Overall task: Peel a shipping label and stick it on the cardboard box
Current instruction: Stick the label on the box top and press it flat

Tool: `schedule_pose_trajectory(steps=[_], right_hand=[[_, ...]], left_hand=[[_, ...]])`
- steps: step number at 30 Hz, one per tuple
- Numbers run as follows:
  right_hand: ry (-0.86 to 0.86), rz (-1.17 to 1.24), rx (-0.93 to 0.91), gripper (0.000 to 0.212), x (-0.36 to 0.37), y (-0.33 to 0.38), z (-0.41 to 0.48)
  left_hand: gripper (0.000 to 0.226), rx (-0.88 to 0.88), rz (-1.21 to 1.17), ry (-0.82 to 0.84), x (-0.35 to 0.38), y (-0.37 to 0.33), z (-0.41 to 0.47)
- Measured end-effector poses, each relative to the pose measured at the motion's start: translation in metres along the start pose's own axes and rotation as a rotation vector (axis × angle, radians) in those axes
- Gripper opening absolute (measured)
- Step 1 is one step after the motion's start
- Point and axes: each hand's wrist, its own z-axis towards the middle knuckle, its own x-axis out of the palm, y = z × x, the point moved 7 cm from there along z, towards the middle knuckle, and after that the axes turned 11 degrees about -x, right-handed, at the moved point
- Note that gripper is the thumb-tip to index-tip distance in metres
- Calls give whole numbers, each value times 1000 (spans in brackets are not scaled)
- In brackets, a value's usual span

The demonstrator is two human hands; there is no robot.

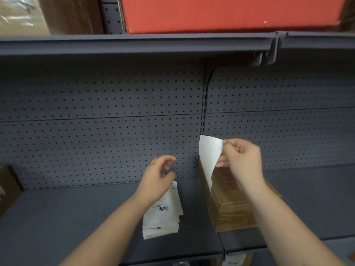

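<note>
A long brown cardboard box (230, 208) with red print lies on the grey shelf (76, 217), right of centre. My right hand (242, 158) pinches the top corner of a white shipping label (209, 154), which hangs curled above the box's far end. My left hand (157, 175) hovers empty with its fingers apart, just above a loose stack of white labels (165, 214) with barcodes lying on the shelf to the left of the box.
A grey pegboard wall (105, 121) backs the shelf. An upper shelf (134, 43) carries a red box (230, 14) and a brown carton (73, 14). Another brown box (7, 185) sits at the far left edge.
</note>
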Motion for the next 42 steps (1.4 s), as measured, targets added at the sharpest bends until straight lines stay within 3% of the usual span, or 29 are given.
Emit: schedule_pose_trajectory(steps=[3, 5, 10, 15, 19, 22, 25, 27, 33, 36, 42], right_hand=[[-16, 65, 6, 16, 11, 3, 2], [-24, 96, 16, 17, 15, 5, 5], [50, 179, 49, 13, 14, 4, 16], [88, 140, 23, 14, -19, -10, 41], [71, -124, -59, 24, -58, -26, 65], [193, -127, 115, 33, -69, -51, 78], [454, -34, 394, 37, -64, -77, 76], [562, 8, 465, 33, -60, -85, 74], [605, -2, 478, 19, -66, -99, 77], [589, -37, 471, 13, -73, -105, 80], [618, -119, 491, 10, -79, -111, 78]], left_hand=[[49, 4, -170, 276, 30, -53, -11], [60, -4, -218, 360, 48, -68, -12], [30, -35, -318, 194, 61, -77, 2], [31, -145, -393, 150, 81, -74, 13], [30, -253, -486, 120, 99, -73, 20], [31, -306, -557, 119, 115, -76, 25], [31, -346, -606, 100, 127, -79, 26], [30, -373, -630, 101, 135, -77, 29], [18, -413, -555, 62, 147, -66, 29], [13, -400, -406, 11, 144, -63, 29], [61, -423, -165, -26, 140, -66, 32]])
